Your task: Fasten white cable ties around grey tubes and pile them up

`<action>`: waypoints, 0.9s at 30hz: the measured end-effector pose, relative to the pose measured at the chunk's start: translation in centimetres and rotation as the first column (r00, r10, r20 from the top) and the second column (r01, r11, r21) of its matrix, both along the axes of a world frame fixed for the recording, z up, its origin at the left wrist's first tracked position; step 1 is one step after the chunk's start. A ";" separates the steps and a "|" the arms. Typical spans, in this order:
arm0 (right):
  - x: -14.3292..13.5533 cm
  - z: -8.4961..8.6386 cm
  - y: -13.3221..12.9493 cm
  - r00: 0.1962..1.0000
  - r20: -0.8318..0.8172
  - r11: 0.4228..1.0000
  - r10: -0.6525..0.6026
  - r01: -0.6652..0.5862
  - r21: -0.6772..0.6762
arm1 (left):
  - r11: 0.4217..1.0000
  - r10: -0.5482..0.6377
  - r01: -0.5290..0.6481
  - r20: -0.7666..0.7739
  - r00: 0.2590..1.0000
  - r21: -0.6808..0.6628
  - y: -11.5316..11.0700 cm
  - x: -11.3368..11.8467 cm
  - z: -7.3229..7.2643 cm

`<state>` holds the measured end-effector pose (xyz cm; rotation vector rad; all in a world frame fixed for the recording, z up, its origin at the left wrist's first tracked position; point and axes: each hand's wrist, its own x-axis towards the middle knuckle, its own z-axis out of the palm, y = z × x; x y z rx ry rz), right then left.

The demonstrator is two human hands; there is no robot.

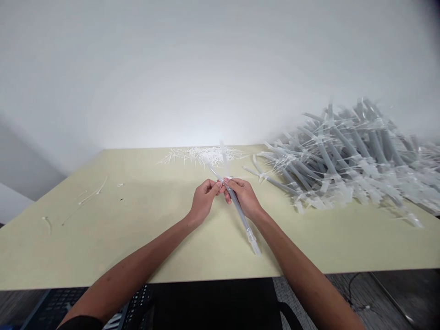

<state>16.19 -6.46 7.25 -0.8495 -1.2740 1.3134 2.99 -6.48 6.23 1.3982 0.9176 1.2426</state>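
A grey plastic tube (239, 208) slants over the table in front of me, its translucent sleeved end towards me. At its far end it splits into two thin, clear branches. My right hand (243, 195) is closed around the tube just below the fork, thumb on top. Close beside it, my left hand (205, 198) pinches at the same spot, fingertips touching the tube; any small piece between those fingertips is hidden. Beyond the hands lies a loose heap of white cable ties (209, 156).
A big pile of similar forked tubes (340, 156) covers the right side of the table (137, 247). Several loose cable ties (92, 192) lie at the left. A pale wall (206, 68) rises behind. Below the front edge are a dark crate (55, 307) and a cable.
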 end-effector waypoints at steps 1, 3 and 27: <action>0.0 -0.1 0.0 1.000 0.005 1.000 -0.008 0.008 -0.014 | 1.000 0.007 -0.007 -0.008 1.000 -0.004 -0.1 0.0 0.1; 0.0 -0.2 0.1 1.000 0.019 0.999 -0.025 0.026 -0.038 | 1.000 0.025 -0.026 -0.033 0.999 -0.008 -0.1 0.0 0.3; 0.4 -0.8 0.7 0.939 0.267 0.976 -0.215 0.193 0.104 | 0.993 -0.013 0.059 -0.415 0.910 0.098 -1.0 -1.3 0.4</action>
